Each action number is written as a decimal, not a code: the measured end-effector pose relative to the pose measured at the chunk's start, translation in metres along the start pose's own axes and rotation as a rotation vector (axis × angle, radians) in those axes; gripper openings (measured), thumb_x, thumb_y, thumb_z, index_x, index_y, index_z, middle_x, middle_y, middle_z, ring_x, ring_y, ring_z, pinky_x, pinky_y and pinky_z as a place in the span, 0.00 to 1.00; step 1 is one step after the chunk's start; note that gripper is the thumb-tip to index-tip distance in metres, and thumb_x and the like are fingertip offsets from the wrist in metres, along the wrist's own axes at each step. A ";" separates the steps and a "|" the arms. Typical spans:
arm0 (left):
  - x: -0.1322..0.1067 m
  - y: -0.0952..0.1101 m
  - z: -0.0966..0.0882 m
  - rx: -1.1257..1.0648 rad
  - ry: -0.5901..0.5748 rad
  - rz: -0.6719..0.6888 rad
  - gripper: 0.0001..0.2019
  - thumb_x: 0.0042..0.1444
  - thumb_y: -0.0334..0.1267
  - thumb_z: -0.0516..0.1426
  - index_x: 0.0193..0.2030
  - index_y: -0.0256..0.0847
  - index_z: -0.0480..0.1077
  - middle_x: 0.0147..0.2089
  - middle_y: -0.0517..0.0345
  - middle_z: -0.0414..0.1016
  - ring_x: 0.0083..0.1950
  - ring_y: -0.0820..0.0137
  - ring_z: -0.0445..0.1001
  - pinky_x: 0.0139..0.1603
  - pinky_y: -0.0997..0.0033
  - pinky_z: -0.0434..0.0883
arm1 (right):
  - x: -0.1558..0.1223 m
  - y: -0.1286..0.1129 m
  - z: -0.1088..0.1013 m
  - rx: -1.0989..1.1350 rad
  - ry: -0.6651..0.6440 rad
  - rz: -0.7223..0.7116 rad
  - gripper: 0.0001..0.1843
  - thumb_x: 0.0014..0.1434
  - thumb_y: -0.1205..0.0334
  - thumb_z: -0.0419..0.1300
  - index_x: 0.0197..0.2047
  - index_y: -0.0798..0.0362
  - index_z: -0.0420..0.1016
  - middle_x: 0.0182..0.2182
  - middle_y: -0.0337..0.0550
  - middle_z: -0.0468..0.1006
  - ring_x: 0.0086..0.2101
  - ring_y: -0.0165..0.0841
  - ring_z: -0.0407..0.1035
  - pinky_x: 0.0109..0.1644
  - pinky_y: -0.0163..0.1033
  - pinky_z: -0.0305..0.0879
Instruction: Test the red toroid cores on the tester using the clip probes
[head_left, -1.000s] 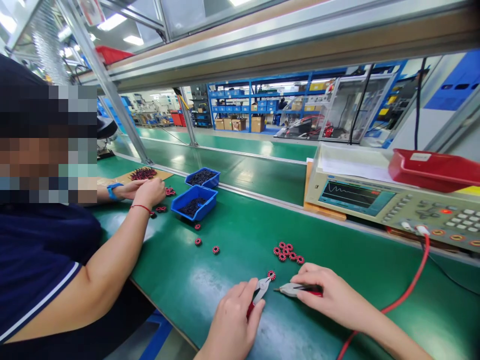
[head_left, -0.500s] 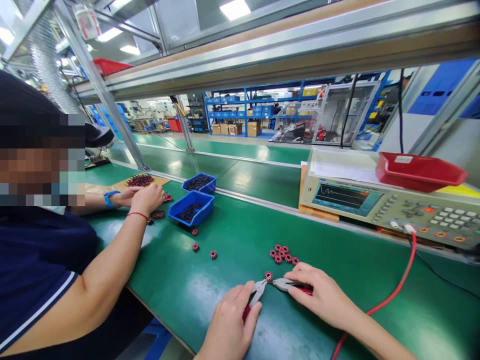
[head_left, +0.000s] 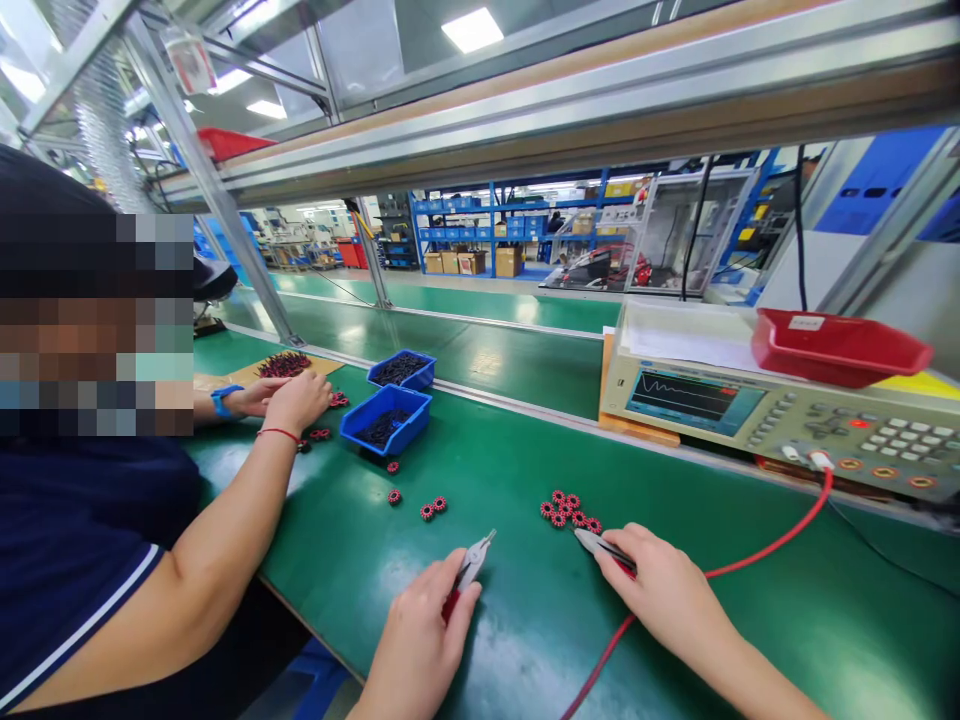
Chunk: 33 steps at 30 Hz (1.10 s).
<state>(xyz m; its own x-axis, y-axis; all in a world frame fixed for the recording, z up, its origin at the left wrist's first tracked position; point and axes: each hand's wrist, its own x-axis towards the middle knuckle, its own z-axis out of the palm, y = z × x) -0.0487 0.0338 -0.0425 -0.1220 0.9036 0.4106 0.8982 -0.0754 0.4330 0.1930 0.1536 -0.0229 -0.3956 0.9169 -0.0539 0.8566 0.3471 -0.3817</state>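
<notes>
My left hand (head_left: 424,630) is closed on a metal test clip (head_left: 471,562) with a red grip, its tip pointing up-right over the green bench (head_left: 510,620). My right hand (head_left: 664,590) grips a second test clip (head_left: 600,546), whose tip lies beside a small pile of red-and-black wound ring coils (head_left: 570,509). A red lead (head_left: 750,555) runs from under my right hand to the tester. Two coils (head_left: 433,508) lie side by side left of the left clip, and one more coil (head_left: 393,496) sits farther left.
A tester (head_left: 780,415) with a waveform screen stands at the back right, a red tray (head_left: 836,348) on top. Two blue bins (head_left: 386,418) of dark parts sit at mid-left. A co-worker (head_left: 112,540) sits at my left, hands (head_left: 296,400) near more coils.
The coil held at the left clip's tip now lies beside another coil to the left. My left hand drew back left; my right clip moved up to the coil pile.
</notes>
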 end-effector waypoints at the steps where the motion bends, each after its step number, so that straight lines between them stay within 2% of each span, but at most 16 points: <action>1: 0.000 0.005 0.001 -0.024 -0.035 -0.003 0.14 0.60 0.41 0.50 0.49 0.38 0.67 0.41 0.52 0.77 0.39 0.67 0.76 0.38 0.70 0.75 | 0.000 0.000 0.001 -0.022 0.013 0.005 0.17 0.61 0.53 0.44 0.39 0.46 0.73 0.32 0.41 0.70 0.32 0.36 0.70 0.33 0.40 0.58; 5: 0.004 0.024 0.004 -0.090 -0.155 -0.006 0.13 0.59 0.38 0.51 0.49 0.39 0.67 0.41 0.52 0.76 0.40 0.66 0.75 0.41 0.68 0.74 | 0.004 -0.003 0.004 -0.064 0.050 -0.030 0.17 0.62 0.53 0.43 0.43 0.46 0.72 0.34 0.41 0.70 0.33 0.36 0.70 0.32 0.39 0.58; 9: 0.010 0.032 0.005 -0.100 -0.212 -0.019 0.13 0.58 0.36 0.51 0.49 0.41 0.67 0.43 0.51 0.75 0.42 0.64 0.75 0.43 0.64 0.74 | 0.003 -0.008 0.006 -0.065 0.043 -0.116 0.16 0.62 0.54 0.44 0.43 0.45 0.71 0.35 0.40 0.70 0.34 0.36 0.69 0.32 0.38 0.60; 15: 0.010 0.031 0.008 -0.096 -0.203 -0.024 0.14 0.59 0.36 0.50 0.51 0.39 0.66 0.45 0.50 0.74 0.45 0.63 0.74 0.45 0.62 0.73 | -0.005 -0.016 0.008 -0.017 0.018 -0.215 0.15 0.62 0.55 0.45 0.41 0.46 0.71 0.35 0.40 0.71 0.34 0.34 0.69 0.34 0.38 0.62; 24: 0.008 0.031 0.006 -0.106 -0.213 0.004 0.14 0.59 0.34 0.49 0.51 0.40 0.66 0.44 0.53 0.75 0.43 0.65 0.74 0.43 0.64 0.74 | -0.012 -0.021 0.008 -0.047 -0.024 -0.219 0.15 0.62 0.56 0.44 0.42 0.47 0.70 0.34 0.40 0.70 0.34 0.35 0.69 0.35 0.40 0.62; 28: 0.004 0.026 0.003 -0.085 -0.163 0.042 0.14 0.59 0.35 0.50 0.51 0.40 0.66 0.43 0.52 0.75 0.42 0.65 0.75 0.42 0.66 0.75 | -0.016 -0.022 0.008 -0.054 -0.033 -0.213 0.15 0.61 0.56 0.44 0.41 0.47 0.71 0.34 0.40 0.70 0.33 0.35 0.70 0.34 0.40 0.62; 33: -0.015 0.020 0.001 -0.049 -0.014 0.123 0.14 0.59 0.38 0.51 0.51 0.40 0.64 0.42 0.51 0.76 0.40 0.66 0.76 0.38 0.71 0.75 | -0.022 -0.023 0.007 -0.032 -0.050 -0.209 0.14 0.60 0.56 0.46 0.38 0.46 0.72 0.33 0.39 0.70 0.32 0.35 0.70 0.34 0.39 0.62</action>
<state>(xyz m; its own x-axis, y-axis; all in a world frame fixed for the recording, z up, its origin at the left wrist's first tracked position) -0.0283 0.0190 -0.0409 -0.0062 0.8923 0.4515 0.8843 -0.2059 0.4190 0.1796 0.1238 -0.0198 -0.5810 0.8136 -0.0229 0.7638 0.5354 -0.3604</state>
